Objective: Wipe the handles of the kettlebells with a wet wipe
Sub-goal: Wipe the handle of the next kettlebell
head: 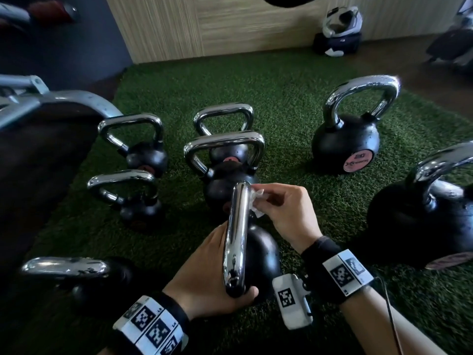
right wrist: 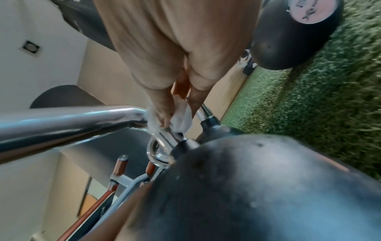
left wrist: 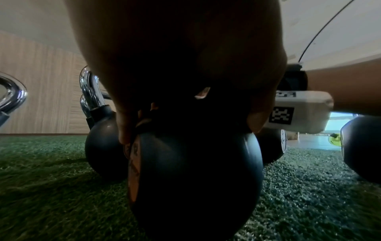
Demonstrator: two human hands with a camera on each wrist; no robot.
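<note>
A black kettlebell (head: 261,254) with a chrome handle (head: 236,237) stands on the green turf just in front of me. My left hand (head: 212,272) grips the near end of that handle, thumb curled under it. My right hand (head: 279,211) pinches a crumpled white wet wipe (head: 257,201) and presses it against the far bend of the handle. In the right wrist view the wipe (right wrist: 181,119) sits between the fingertips at the handle's corner (right wrist: 132,114). The left wrist view shows the kettlebell's black ball (left wrist: 195,176) below my dark palm.
Several other chrome-handled kettlebells stand around: one right behind (head: 225,160), two at the left (head: 133,139), a large one at back right (head: 350,134), another at the right edge (head: 430,208), one near left (head: 69,272). A metal rack (head: 33,98) borders the left. A wooden wall (head: 204,24) stands behind.
</note>
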